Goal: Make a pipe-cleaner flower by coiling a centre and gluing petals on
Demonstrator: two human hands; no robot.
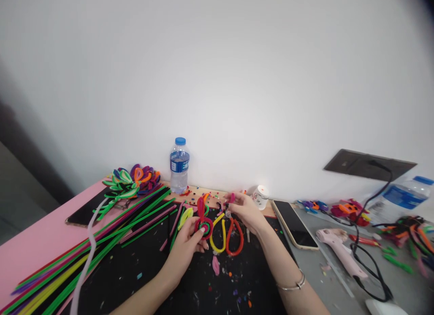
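My left hand (187, 247) is closed on a small pipe-cleaner flower (204, 224) with a red, green and pink coiled centre and a red loop standing up from it. My right hand (244, 210) pinches a pink pipe-cleaner piece (232, 198) just right of the flower. Yellow (219, 236) and orange-red (235, 237) pipe-cleaner loops hang below, between the two hands. All of this is over a black mat (162, 270) speckled with cut scraps.
A long bundle of coloured pipe cleaners (101, 242) lies at left, finished flowers (132, 179) behind it. Water bottle (179, 166), small white jar (260, 197), phone (294, 223), pink glue gun (341, 251) with black cable, more flowers (349, 210) and a second bottle (402, 195) at right.
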